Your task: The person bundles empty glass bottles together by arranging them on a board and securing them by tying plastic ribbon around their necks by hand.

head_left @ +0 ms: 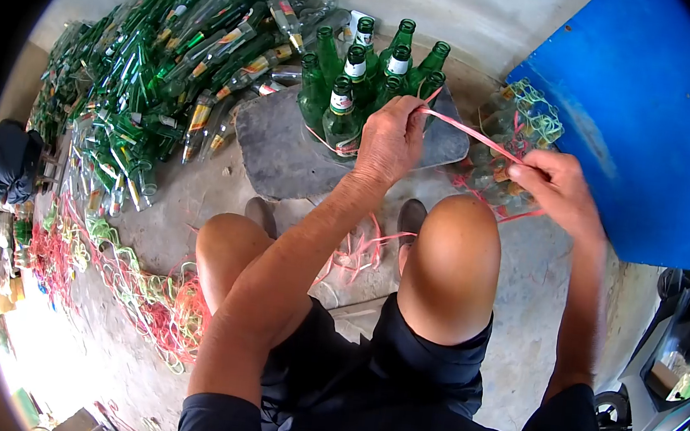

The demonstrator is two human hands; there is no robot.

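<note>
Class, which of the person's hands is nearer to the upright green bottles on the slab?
Left. The left hand is at the near edge of the green bottles; the right hand is farther off rightward, gripping the pink strap.

A hand could reach the upright green bottles [342, 115] from the near left, over the exposed left end of the slab [269, 146]. The heap of lying bottles [186, 51] crowds their far left side, and the pale wall [456, 6] stands behind them. On the near side, the left hand [394, 137] and its forearm block a straight approach. A pink strip [477, 133] spans the gap to the right hand [559, 190], barring passage between them at that height. Floor [520, 340] offers room right of the right knee [452, 267], below the right forearm; the blue panel [645, 120] limits reach farther right.
</note>
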